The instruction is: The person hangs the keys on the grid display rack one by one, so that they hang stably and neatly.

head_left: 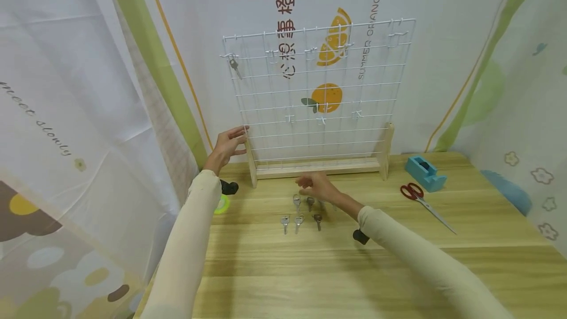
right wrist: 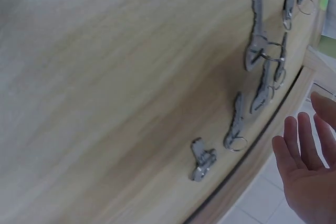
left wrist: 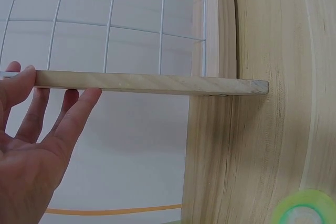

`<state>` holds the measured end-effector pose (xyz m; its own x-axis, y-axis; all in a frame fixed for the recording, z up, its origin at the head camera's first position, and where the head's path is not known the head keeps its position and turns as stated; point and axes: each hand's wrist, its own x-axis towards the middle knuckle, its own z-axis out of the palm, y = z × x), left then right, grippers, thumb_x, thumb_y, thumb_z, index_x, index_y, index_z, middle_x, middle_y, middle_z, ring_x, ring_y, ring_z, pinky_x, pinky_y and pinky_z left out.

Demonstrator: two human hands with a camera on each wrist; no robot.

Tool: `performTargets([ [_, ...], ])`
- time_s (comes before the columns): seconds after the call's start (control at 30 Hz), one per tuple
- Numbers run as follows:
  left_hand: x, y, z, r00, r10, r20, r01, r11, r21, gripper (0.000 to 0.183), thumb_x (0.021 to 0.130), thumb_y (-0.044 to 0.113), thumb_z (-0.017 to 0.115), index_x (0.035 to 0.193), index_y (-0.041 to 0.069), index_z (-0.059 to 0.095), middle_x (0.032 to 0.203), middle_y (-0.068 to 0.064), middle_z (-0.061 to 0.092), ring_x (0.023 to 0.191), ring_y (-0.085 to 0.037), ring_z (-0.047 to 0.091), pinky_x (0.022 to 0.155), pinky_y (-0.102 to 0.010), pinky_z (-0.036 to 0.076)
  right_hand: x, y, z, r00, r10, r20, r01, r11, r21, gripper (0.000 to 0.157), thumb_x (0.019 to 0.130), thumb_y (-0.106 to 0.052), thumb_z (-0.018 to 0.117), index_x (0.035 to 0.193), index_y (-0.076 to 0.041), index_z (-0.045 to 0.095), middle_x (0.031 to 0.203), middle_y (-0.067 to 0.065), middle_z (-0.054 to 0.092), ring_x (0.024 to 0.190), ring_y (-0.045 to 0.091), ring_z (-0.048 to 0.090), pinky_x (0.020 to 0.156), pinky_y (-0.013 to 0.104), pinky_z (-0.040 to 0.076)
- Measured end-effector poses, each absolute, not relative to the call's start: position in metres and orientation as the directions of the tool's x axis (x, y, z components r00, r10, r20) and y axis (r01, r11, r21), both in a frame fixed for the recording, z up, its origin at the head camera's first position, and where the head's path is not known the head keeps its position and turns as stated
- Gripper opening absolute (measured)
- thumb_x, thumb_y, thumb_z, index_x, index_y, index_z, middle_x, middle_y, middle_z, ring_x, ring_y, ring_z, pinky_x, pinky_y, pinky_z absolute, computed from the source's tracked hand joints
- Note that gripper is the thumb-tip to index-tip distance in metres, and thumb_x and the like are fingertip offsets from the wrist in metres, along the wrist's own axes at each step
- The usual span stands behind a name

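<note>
My left hand (head_left: 227, 147) grips the left wooden upright (left wrist: 152, 82) of a white wire grid rack (head_left: 319, 78). The left wrist view shows thumb on one side of the upright and fingers on the other. Just in front of the rack's base, my right hand (head_left: 319, 186) hovers over several metal keys (head_left: 285, 223), its fingers loosely bent and holding nothing. In the right wrist view the keys (right wrist: 257, 43), most with rings visible, lie on the wood beside a small metal clip (right wrist: 202, 160). One key (head_left: 234, 66) hangs from the rack's upper left hook.
White hooks (head_left: 321, 120) sit at several spots on the grid. Red-handled scissors (head_left: 427, 207) and a blue tape dispenser (head_left: 425, 173) lie on the table (head_left: 274, 279) at the right. A green-yellow tape roll (head_left: 223, 204) is by the left forearm. Printed curtains surround the table.
</note>
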<state>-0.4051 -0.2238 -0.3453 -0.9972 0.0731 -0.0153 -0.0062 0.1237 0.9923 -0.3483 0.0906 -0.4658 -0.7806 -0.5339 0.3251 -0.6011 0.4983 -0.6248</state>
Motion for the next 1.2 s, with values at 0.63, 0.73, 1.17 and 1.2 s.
performTargets([
  [0.63,-0.385,-0.218,-0.325,-0.993,0.105,-0.054,-0.041,0.120,0.992,0.048,0.108,0.001,0.053,0.155,0.007,0.049,0.165,-0.017,0.034,0.147,-0.035,0.041,0.111,-0.055,0.048,-0.351,0.079,-0.489,-0.826,-0.532,0.188,-0.521,0.591,-0.616,0.028,0.091,-0.005,0.080,0.117,0.005,0.074,0.117,0.017,0.075,0.108,0.033,0.072,0.095,0.040,0.061],
  [0.73,-0.386,-0.219,-0.325,-0.993,0.107,-0.052,-0.039,0.120,0.992,0.048,0.107,0.001,0.053,0.155,0.008,0.049,0.165,-0.017,0.034,0.148,-0.035,0.041,0.111,-0.055,0.048,-0.351,0.079,-0.489,-0.822,-0.537,0.190,-0.528,0.594,-0.607,0.027,0.091,-0.004,0.080,0.116,0.005,0.075,0.115,0.017,0.076,0.106,0.032,0.072,0.093,0.038,0.061],
  [1.17,-0.386,-0.220,-0.325,-0.991,0.121,-0.052,-0.039,0.104,0.994,0.049,0.108,0.002,0.053,0.156,0.006,0.047,0.167,-0.017,0.031,0.150,-0.035,0.037,0.113,-0.055,0.046,-0.352,0.079,-0.490,-0.822,-0.530,0.208,-0.527,0.572,-0.628,0.013,0.092,-0.003,0.079,0.104,0.000,0.079,0.103,0.011,0.078,0.095,0.025,0.074,0.087,0.033,0.063],
  [1.2,-0.386,-0.220,-0.325,-0.991,0.121,-0.051,-0.038,0.103,0.994,0.049,0.108,0.002,0.053,0.156,0.006,0.047,0.167,-0.017,0.031,0.150,-0.035,0.037,0.113,-0.055,0.046,-0.352,0.080,-0.491,-0.825,-0.527,0.204,-0.522,0.573,-0.632,0.011,0.092,-0.004,0.078,0.103,-0.001,0.079,0.103,0.010,0.078,0.095,0.024,0.074,0.087,0.033,0.063],
])
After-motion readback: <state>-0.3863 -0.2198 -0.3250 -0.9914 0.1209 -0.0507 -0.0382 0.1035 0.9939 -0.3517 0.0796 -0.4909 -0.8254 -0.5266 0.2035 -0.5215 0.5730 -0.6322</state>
